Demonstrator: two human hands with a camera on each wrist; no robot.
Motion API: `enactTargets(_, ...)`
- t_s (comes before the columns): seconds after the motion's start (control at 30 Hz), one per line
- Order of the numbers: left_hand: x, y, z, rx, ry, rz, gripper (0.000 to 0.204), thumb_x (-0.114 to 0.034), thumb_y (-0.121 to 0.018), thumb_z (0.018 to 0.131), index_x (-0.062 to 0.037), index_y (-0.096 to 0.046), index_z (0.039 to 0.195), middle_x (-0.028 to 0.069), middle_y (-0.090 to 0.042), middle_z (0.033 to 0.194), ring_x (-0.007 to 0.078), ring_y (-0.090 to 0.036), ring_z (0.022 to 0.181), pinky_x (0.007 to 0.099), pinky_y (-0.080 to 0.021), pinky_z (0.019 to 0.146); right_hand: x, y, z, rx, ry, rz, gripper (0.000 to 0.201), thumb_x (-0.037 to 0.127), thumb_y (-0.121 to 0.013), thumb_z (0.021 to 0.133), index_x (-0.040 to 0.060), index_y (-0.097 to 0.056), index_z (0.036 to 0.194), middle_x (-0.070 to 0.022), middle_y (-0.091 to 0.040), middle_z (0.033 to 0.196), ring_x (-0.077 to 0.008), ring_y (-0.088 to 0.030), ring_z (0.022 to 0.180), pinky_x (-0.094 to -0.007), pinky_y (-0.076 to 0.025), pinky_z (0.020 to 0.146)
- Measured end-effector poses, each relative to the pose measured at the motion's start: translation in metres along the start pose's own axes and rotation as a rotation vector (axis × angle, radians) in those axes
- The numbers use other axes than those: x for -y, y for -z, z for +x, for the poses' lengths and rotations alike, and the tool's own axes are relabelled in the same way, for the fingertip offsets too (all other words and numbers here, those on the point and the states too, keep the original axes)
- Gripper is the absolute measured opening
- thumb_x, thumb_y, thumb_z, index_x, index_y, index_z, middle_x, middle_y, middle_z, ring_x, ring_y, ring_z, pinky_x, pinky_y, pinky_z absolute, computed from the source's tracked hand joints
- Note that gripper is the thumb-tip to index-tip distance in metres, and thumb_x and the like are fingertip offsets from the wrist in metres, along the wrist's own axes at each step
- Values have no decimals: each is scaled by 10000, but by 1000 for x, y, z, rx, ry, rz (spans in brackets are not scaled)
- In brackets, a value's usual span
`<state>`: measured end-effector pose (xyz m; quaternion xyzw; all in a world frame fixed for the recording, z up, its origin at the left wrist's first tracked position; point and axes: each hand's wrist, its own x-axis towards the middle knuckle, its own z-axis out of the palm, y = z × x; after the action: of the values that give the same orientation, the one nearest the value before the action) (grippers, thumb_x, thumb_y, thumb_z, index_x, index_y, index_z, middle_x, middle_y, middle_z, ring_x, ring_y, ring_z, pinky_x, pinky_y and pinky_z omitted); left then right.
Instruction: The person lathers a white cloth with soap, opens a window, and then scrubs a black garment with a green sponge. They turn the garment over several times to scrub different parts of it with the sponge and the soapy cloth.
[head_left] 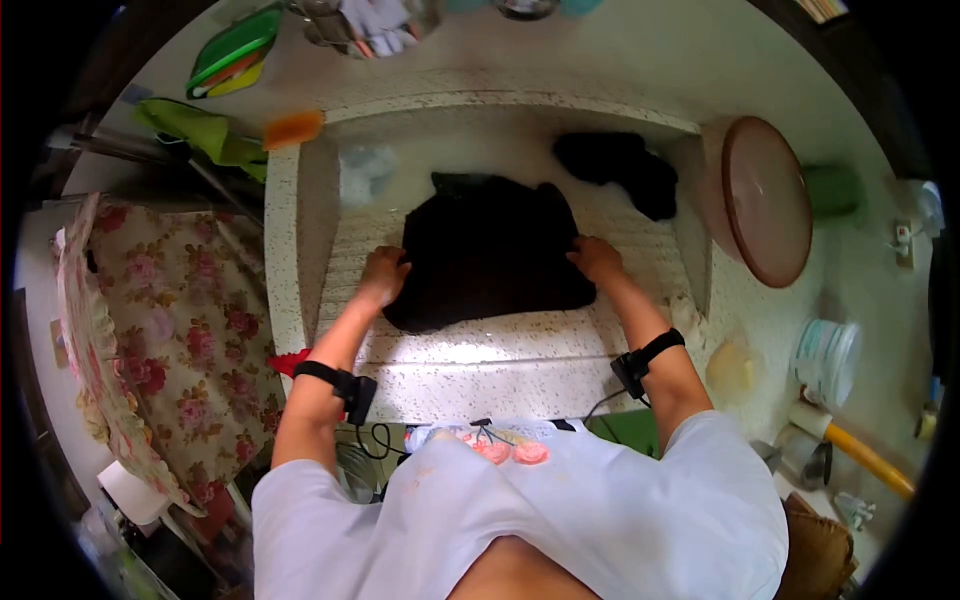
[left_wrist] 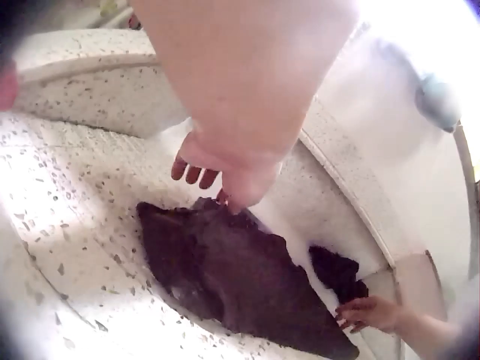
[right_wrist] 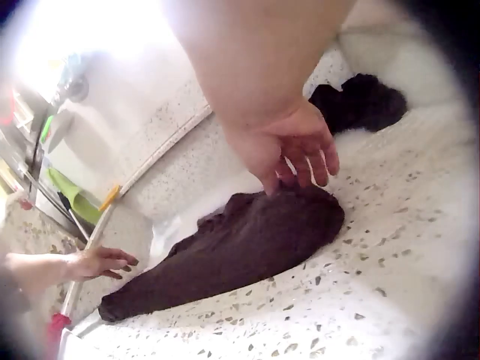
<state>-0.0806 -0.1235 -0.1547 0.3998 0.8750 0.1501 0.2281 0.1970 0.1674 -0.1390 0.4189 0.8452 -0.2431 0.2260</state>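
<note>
A black cloth garment [head_left: 490, 255] lies spread over the ribbed slope of a speckled stone wash sink. At its left edge my left hand [head_left: 384, 275] has its fingertips close to the fabric. My right hand [head_left: 597, 259] is at the opposite edge, fingertips right at the cloth. The right wrist view shows the right hand [right_wrist: 296, 150] with loosely extended fingers over one end of the garment [right_wrist: 240, 240]. Across from it, the left hand [right_wrist: 101, 262] has its fingers apart. Another black cloth [head_left: 620, 170] lies in the back right of the sink.
The sink's stone rim [head_left: 285, 250] borders the work. A pinkish basin [head_left: 768, 200] leans at the right, with a white tub [head_left: 826, 360] nearer. An orange block [head_left: 293, 130] sits on the back left corner. Flowered fabric [head_left: 185, 330] hangs at left.
</note>
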Motion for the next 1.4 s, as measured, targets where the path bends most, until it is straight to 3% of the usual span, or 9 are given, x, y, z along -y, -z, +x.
enactTargets(0.27, 16, -39, 22, 356, 472, -531, 512, -254, -669, 789, -13, -531, 1219, 229, -529, 1220, 354, -532, 1084, 403, -427, 909, 87, -10, 39, 19, 413, 205, 360, 271, -619, 820, 50, -605, 1103, -159, -598, 1114, -329, -556, 1035, -403, -458, 873)
enactTargets(0.43, -63, 67, 5, -165, -144, 241, 310, -310, -633, 810, -29, -657, 938, 145, -607, 1110, 321, -560, 1018, 379, -441, 860, 148, 5, 17, -102, 649, 342, 304, 181, -641, 806, 19, -605, 1061, -161, -596, 1070, -329, -549, 1028, -389, -452, 872)
enactTargets(0.53, -70, 141, 37, -532, 79, -702, 141, -197, -641, 815, -57, -636, 807, 80, -588, 795, 197, -562, 696, 321, -445, 615, 159, 20, 2, -159, 685, 384, 283, 168, -642, 804, 12, -605, 1037, -158, -596, 1045, -326, -555, 1008, -388, -453, 856)
enactTargets(0.67, -98, 268, 47, -1159, -272, -492, 131, -180, -686, 786, -99, -671, 888, 43, -530, 738, 167, -513, 663, 319, -431, 608, 155, 31, -12, -168, 654, 392, 271, 171, -635, 808, 19, -603, 1029, -150, -595, 1043, -322, -565, 987, -387, -456, 838)
enactTargets(0.73, -103, 317, 43, -1282, -423, 330, 200, -152, -691, 781, -116, -677, 977, 29, -530, 764, 167, -506, 698, 315, -430, 654, 149, 33, -17, -179, 628, 382, 257, 173, -630, 813, 24, -605, 1022, -147, -597, 1041, -319, -570, 977, -386, -459, 828)
enactTargets(1.0, -80, 340, 49, -1414, -699, 185, 179, -83, -711, 737, -106, -662, 908, 26, -545, 807, 154, -530, 801, 310, -445, 709, 152, 42, -41, -303, 639, 572, 271, 176, -606, 846, 40, -596, 1080, -118, -600, 1093, -247, -567, 1043, -367, -444, 892)
enactTargets(1.2, -97, 190, -10, -279, -164, -1374, 235, -287, -720, 789, -96, -595, 844, -20, -564, 780, 63, -508, 709, 205, -433, 597, 188, 58, -50, 444, 650, 1622, 443, 293, -572, 894, 54, -478, 1255, -80, -539, 1232, -179, -520, 1119, -359, -421, 949)
enactTargets(1.27, -115, 130, -19, 70, 242, -1090, 244, -264, -651, 851, -60, -608, 977, -10, -615, 844, 84, -549, 721, 217, -457, 626, 192, 40, -37, 898, 592, 1950, 530, 349, -567, 895, 60, -417, 1312, -76, -509, 1271, -193, -517, 1128, -357, -421, 954)
enactTargets(1.4, -94, 43, 10, 267, 191, -769, 264, -271, -584, 882, -14, -640, 861, 80, -647, 827, 174, -603, 659, 312, -478, 586, 152, 16, -24, 763, 379, 1956, 569, 212, -608, 861, 135, -366, 1370, -91, -526, 1246, -236, -552, 1083, -399, -475, 882)
